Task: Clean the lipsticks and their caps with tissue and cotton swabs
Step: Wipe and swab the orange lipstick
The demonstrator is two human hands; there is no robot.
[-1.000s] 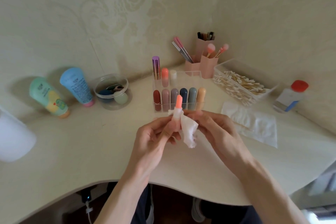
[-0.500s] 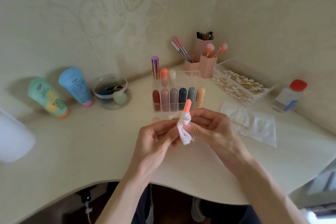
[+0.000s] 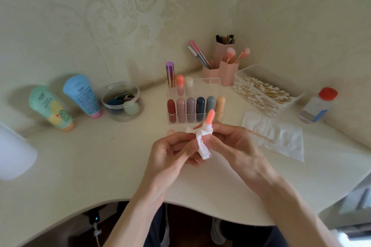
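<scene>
**Tissue wound tight round the collar**

A second ago the tissue (image 3: 203,143) hung loose beside the upright lipstick (image 3: 210,116); now it is twisted into a tight band under the coral tip, and the stick leans away from me toward the clear rack (image 3: 208,86); I judge the wipe of the collar is well under way, with the cap not yet cleaned.

My left hand (image 3: 172,153) is curled round the lipstick's lower body, mostly hidden by my fingers; my right hand (image 3: 230,143) pinches the wrapped tissue; both hover just in front of the rack, above the table (image 3: 84,166).

Right of the rack sit the cotton swab box (image 3: 240,75) and a flat tissue sheet (image 3: 281,138), with a red-capped bottle (image 3: 318,106) beyond; behind it, pink brush holders (image 3: 222,70); left of it, a clear jar (image 3: 122,104) and two tubes (image 3: 82,94); a pale pink shape lies just before the rack, perhaps the cap, I cannot tell.

Nothing blocks my reach to the swabs.
</scene>
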